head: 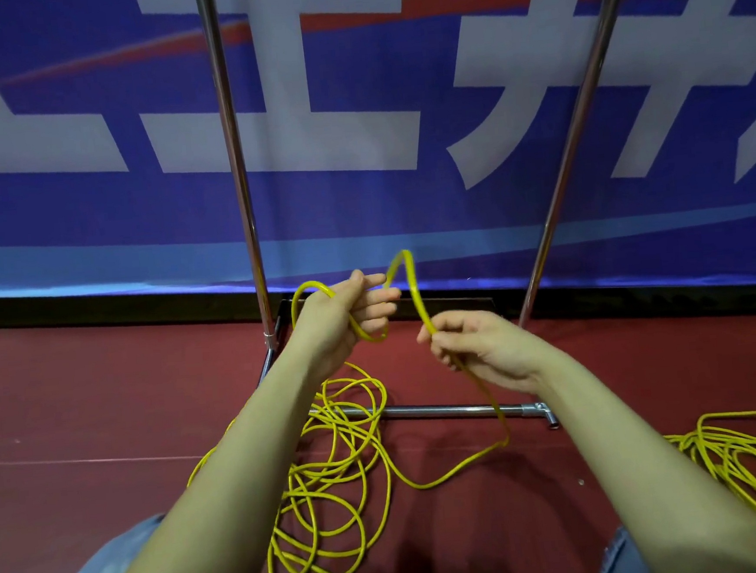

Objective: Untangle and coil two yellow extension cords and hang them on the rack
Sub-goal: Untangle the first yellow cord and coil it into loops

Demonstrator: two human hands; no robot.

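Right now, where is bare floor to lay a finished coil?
Bare red floor lies left of the rack's left upright. It is crowded between the arms, under the loose yellow cord, and lower right around the second cord pile.

This looks like an indoor sports hall or event venue: a dark red, sport-court-like floor (104, 398) runs up to a large blue banner (359, 188) printed with big white characters, behind a chrome rack (240, 170).
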